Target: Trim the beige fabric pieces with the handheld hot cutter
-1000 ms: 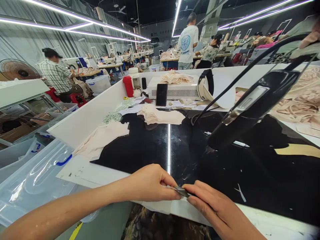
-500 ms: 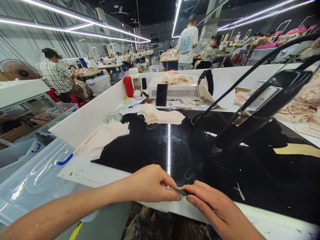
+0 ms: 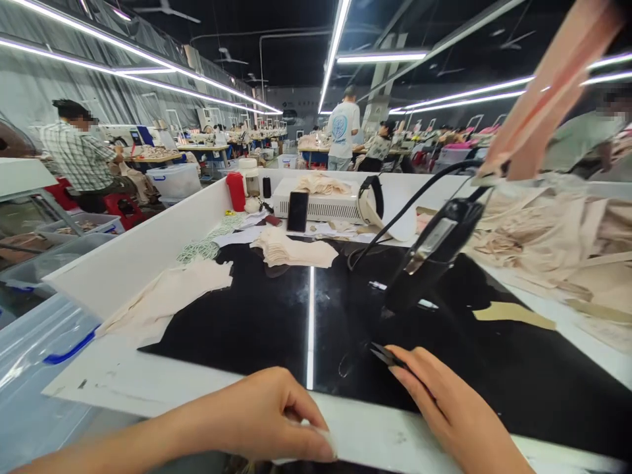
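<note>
My left hand (image 3: 269,418) is low at the table's front edge, thumb and finger pinched on a thin whitish piece (image 3: 328,440) that looks like fabric; most of it is hidden. To its right, my right hand (image 3: 447,405) is closed around black thread snips (image 3: 385,354), their pointed tips facing up and left over the black mat (image 3: 237,336). The two hands are apart. Ahead of them lie a stack of cream fabric pieces (image 3: 296,251) and another cream pile (image 3: 170,296) at the left.
A black handheld device (image 3: 429,250) with a cord slants over the mat's right half. Behind stand a phone (image 3: 297,211), a white vented box (image 3: 320,205) and a red cup (image 3: 236,191). Beige fabric (image 3: 567,243) heaps at right. A clear bin (image 3: 39,388) sits left.
My hands have separated: the right, with the snips, has moved away from the piece in my left hand, which is lower. The view has shifted, and pinkish fabric now hangs at upper right.
</note>
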Available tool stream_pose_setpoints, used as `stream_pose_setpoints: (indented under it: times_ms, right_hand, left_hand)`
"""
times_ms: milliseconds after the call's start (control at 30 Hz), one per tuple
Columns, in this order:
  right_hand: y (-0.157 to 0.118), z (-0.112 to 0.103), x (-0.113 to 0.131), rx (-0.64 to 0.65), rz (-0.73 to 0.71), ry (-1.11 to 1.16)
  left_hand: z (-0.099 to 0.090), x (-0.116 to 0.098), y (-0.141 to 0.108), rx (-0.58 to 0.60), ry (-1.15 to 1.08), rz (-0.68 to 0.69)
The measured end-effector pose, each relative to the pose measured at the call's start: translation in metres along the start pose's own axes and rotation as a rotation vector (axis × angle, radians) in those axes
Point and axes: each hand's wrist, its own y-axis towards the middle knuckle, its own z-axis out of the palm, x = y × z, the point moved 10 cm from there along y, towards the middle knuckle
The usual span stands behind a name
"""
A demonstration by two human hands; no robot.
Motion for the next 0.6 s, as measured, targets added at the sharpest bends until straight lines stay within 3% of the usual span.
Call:
stream_pose_setpoints:
  times_ms: [167, 267, 367, 433, 567, 600]
  right_hand:
    - [0.023, -0.012, -0.025, -0.14, -0.117, -0.381]
    - [0.027, -0.008, -0.032, -0.195, -0.125, -0.44]
    - [0.026, -0.013, -0.023, -0.225, -0.097, -0.373]
    - [0.025, -0.009, -0.008, -0.115, -0.041, -0.135]
    - [0.011, 0.047, 0.054, 0.468, 0.165, 0.615]
    - [0.007, 0.058, 0.072, 0.555, 0.219, 0.737]
  left_hand:
    - [0.006, -0.003, 0.007, 0.028, -0.047, 0.095]
    - [0.0, -0.01, 0.008, -0.039, -0.023, 0.185]
    - [-0.008, -0.009, 0.008, -0.102, 0.012, 0.172]
    - [-0.012, -0.009, 0.009, -0.129, 0.025, 0.168]
    - [-0.02, -0.021, 0.011, -0.179, -0.015, 0.237]
    - [-0.022, -0.023, 0.011, -0.192, -0.038, 0.25]
